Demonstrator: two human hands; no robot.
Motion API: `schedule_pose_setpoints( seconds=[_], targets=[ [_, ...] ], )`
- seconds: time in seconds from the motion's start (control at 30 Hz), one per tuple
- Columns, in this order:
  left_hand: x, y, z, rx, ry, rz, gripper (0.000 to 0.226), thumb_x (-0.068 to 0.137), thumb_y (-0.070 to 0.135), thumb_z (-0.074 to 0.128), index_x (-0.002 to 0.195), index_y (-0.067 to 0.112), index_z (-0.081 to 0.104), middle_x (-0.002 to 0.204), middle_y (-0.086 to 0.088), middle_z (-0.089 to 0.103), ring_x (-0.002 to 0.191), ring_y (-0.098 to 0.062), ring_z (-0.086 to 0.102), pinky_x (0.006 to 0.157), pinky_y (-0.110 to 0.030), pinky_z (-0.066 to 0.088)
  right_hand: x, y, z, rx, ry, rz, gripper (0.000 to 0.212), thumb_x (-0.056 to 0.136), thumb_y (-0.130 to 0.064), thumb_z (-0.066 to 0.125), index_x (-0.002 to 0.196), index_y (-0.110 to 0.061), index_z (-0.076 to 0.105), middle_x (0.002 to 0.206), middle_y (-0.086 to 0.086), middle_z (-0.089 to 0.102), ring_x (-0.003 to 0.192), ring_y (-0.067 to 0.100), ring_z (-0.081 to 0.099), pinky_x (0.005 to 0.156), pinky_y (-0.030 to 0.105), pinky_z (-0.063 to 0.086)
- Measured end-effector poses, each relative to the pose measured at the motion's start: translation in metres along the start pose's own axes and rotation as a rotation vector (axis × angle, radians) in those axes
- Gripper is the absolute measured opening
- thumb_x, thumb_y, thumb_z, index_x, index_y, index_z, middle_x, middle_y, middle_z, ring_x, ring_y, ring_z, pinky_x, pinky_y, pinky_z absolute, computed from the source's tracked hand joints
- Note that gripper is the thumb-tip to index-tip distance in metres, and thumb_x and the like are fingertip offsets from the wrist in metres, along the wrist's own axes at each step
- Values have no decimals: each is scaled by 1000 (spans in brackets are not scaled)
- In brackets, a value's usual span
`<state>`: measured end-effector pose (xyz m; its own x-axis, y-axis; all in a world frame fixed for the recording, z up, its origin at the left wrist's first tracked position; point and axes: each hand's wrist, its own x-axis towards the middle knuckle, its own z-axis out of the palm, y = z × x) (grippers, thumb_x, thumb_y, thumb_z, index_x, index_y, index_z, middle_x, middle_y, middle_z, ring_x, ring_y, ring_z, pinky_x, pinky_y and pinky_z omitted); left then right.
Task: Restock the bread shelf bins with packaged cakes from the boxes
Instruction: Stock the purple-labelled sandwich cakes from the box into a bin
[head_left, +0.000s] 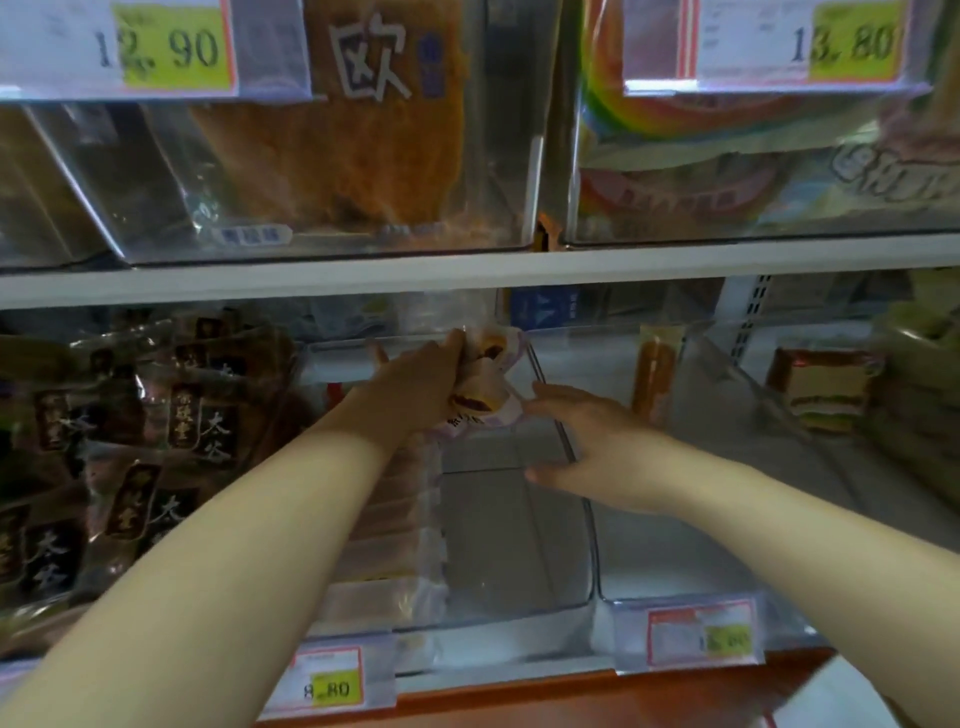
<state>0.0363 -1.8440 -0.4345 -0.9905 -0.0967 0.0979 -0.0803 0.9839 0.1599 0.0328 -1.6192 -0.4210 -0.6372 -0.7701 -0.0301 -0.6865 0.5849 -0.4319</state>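
one packaged cake (483, 379) — pale wrapper, dark filling showing — is gripped by the left hand (415, 384), at the hand's 3 o'clock, above the back of one clear bin (509, 530). the right hand (587, 447), fingers straight and holding nothing, is at the cake's 4 o'clock, just beside the wrapper's corner. one stack of similar packs (400, 519) lies in the bin at 6 o'clock.

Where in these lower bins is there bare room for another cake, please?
Bare floor: the middle bin, between the stacked cakes and its right wall; the right bin, in front of the upright orange pack. Crowded: the dark packs at left.
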Motion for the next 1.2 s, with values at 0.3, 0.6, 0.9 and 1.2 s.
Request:
schedule_pose_setpoints(
  seconds=[0.3,0.6,0.9,1.2],
  targets=[
    [-11,-4,9,-92,22,-12,61,81,28,70,129,23,33,119,-4,54,105,-26,56,93,-50,46,51,-10,-8,-69,136,-79,101,73,-48,76,149,-15,19,147,1,37,131,20,40,106,33,35],
    [-16,-19,18,-159,122,22,79,75,27,74,140,30,29,129,-3,51,112,-24,54,90,-39,45,96,-7,-10,-336,51,4,101,64,-56,78,143,-17,27,130,5,54,123,25,47,112,50,25],
    [1,-8,17,185,-42,29,75,81,47,67,143,32,27,130,-2,47,117,-24,46,97,-40,35,59,-2,-4,-92,314,-69,53,85,-27,69,134,-21,51,130,0,51,122,15,44,96,24,34],
    [-26,43,21,242,49,6,78,88,16,62,150,27,17,143,-7,35,128,-31,40,99,-42,41,10,4,5,195,174,117,53,91,-32,60,141,-31,42,135,-4,53,98,3,55,81,16,39]
  ],
)
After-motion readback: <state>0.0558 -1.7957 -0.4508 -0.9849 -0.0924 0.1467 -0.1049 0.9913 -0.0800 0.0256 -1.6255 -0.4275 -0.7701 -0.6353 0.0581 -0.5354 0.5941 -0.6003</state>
